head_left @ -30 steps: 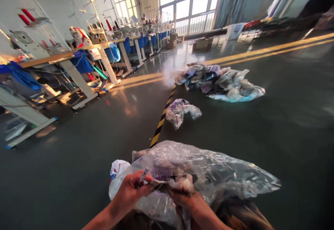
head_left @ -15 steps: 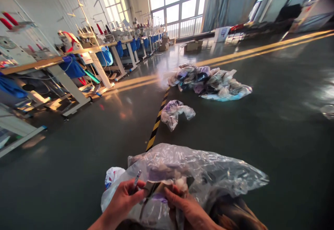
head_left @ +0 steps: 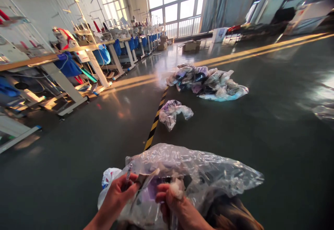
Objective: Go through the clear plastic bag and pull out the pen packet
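Two hands work low at the near edge of a big clear plastic bag [head_left: 193,174] that rests in the person's lap, above the dark floor [head_left: 78,160]. The left hand [head_left: 118,195] is curled shut around a thin pen-like tool [head_left: 128,172] whose tip sticks up just beside the bag's mouth. The right hand [head_left: 173,205] pinches a small pale scrap of material [head_left: 177,187] and a fold of the film, fingers pressed together on it. Beyond the bag, along the yellow-black tape line [head_left: 155,120], lies a smaller crumpled bag [head_left: 173,111], and farther off a heap of filled bags [head_left: 206,82]. Well left of the bag stand rows of sewing desks [head_left: 68,59]. I'd guess the thin film could tear if pulled hard, or the tool's tip could puncture it, letting the contents slide out onto the floor.
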`<state>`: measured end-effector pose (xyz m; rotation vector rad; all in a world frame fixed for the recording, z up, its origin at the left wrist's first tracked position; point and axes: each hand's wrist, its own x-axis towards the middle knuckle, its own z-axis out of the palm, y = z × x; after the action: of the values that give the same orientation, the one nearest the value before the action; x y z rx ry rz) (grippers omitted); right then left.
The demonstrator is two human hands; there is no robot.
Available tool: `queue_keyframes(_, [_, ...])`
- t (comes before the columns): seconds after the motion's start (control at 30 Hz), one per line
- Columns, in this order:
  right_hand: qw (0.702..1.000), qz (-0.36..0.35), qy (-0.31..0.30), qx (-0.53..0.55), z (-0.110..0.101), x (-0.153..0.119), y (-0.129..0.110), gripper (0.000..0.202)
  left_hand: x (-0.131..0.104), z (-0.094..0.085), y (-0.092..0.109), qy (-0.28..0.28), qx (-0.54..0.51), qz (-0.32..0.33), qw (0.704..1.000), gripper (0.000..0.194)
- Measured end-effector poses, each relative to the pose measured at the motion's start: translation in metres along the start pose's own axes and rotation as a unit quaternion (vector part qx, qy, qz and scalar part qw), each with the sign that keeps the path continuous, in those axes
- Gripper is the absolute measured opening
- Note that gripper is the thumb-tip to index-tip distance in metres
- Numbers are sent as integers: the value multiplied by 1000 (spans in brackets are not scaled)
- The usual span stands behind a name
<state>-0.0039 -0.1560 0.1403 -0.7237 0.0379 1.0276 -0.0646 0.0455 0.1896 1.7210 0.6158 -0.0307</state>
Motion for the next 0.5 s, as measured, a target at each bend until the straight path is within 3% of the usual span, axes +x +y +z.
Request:
queue_keyframes(0.27, [994,56,-86,27,-1,-2,1,69,-3,-2,12,24,-17,-8,1000,44])
queue_keyframes(0.5, [987,47,-155,25,-15,9,17,66,2,-9,-12,10,21,56,998,35])
